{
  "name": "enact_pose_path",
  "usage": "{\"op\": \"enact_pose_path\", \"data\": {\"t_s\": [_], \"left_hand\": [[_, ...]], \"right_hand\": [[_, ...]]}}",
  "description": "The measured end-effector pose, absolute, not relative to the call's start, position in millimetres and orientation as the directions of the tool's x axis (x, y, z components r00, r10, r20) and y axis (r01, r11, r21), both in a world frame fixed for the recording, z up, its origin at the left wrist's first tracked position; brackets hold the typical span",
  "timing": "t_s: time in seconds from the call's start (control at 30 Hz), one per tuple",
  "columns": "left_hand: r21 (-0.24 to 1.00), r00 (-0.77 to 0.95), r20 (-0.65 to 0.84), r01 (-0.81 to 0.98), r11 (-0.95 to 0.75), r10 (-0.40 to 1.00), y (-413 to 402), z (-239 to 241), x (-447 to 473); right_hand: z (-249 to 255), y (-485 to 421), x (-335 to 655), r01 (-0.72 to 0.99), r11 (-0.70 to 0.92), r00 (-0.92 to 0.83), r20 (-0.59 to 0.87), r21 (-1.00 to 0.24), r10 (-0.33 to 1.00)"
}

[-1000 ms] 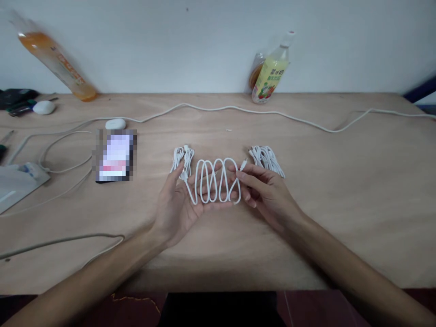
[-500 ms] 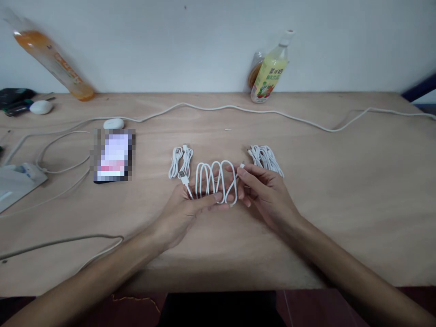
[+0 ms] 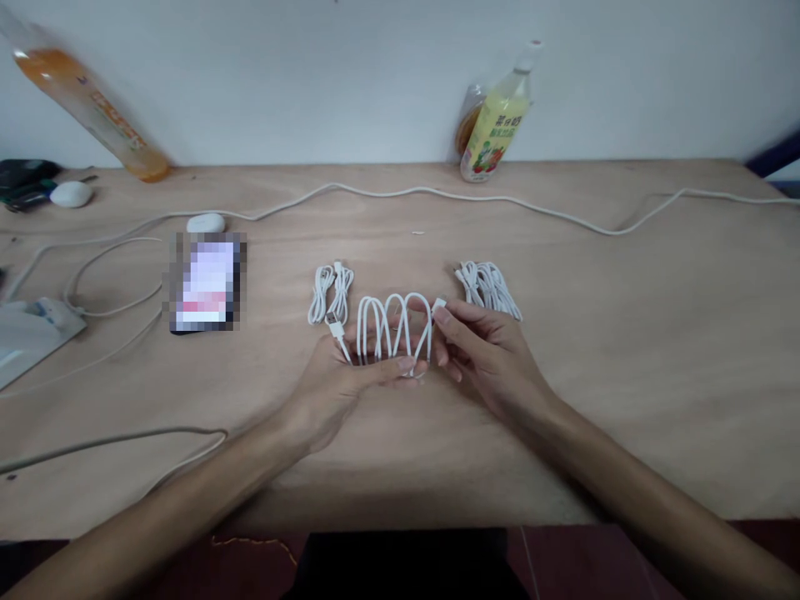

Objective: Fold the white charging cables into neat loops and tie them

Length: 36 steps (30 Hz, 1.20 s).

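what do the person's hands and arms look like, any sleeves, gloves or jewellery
Both are bare. The left hand and right hand have no gloves, and no rings show on the fingers in view. The left forearm and right forearm run uncovered to the bottom edge of the picture: no sleeves, watch or wristband show.

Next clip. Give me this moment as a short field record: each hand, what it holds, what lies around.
Left hand: closed on the looped white cable, thumb over its lower bends
Right hand: fingers pinch the cable's plug end
Beside the hands: left bundle and right bundle of coiled white cable, on the table
Further off: phone, yellow bottle, orange bottle, long cord
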<state>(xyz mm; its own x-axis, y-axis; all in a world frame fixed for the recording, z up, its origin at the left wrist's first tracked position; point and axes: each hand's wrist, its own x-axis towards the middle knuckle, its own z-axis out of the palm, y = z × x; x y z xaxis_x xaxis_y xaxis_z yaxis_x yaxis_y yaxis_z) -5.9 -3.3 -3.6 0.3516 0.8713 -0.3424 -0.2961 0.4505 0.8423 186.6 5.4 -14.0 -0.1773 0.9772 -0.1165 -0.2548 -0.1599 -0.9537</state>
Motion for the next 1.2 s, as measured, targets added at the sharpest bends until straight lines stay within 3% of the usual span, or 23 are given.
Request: {"op": "enact_pose_path", "data": {"t_s": [0.4,0.83,1.2], "left_hand": [[0.848,0.328,-0.339,-0.298,0.437,0.882,-3.8,-3.1,-5.4],[0.741,0.391,-0.28,-0.492,0.456,0.877,-1.7,-3.5,-8.4],[0.792,0.344,-0.281,-0.445,0.419,0.896,-6.4,-0.3,-5.7]], "right_hand": [[-12.4,4.3,184.9,-0.274,-0.108,-0.073,-0.092,-0.956,0.993],[-7.6,2.6,181.6,-0.343,-0.109,-0.037,-0.103,-0.933,0.994],[-12.0,4.5,182.4,-0.215,-0.058,0.154,-0.092,-0.975,0.984]]}}
